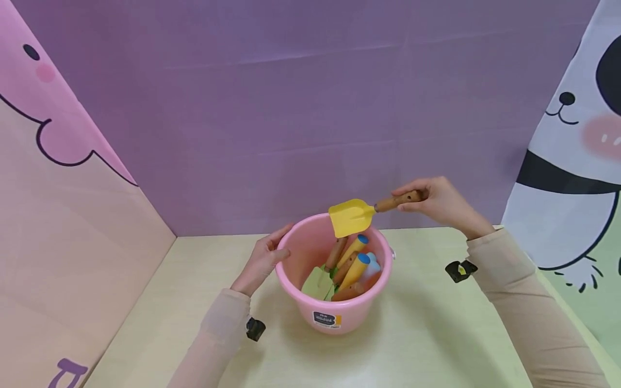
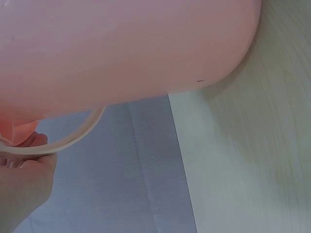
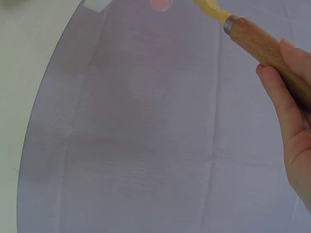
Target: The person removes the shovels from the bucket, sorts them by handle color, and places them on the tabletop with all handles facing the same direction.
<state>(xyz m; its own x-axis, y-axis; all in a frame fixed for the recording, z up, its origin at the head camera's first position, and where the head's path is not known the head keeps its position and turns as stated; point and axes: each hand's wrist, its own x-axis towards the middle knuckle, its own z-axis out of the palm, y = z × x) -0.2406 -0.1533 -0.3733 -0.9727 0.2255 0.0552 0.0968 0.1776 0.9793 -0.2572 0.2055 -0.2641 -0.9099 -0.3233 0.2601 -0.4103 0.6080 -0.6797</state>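
**Head view: yellow shovel (image 1: pixel 351 217) over a crowded bucket, plenty of ways to fumble**

Pinched by its wooden handle (image 1: pixel 388 204) in the right hand (image 1: pixel 439 202), toward the back end. Same hold in the right wrist view, well back from the metal collar (image 3: pixel 229 24). Probably a bit blade-heavy like that, so could twist or droop with a lazy pinch.

Hanging over the far rim of the pink bucket (image 1: pixel 303 242), blade first. Can't tell if touching or just above. Could clip that rim on too low a path, or catch on the pile inside: a pale green blade (image 1: pixel 317 283), yellow handles (image 1: pixel 353 272) with blue ends, brown wooden grips (image 1: pixel 336 253). Bump one, maybe shift the lot.

Clamped on the bucket's left side with the left hand (image 1: pixel 262 261), thumb inside. Likely the main thing steadying it, so let go during a knock and maybe get a tip, especially with so much bunched to the right.

Check the left wrist view too: white carry handle (image 2: pixel 82 128) crossing right at the fingers. Can't tell if pinched or only touching. Could snag and drag the bucket along when pulling away.
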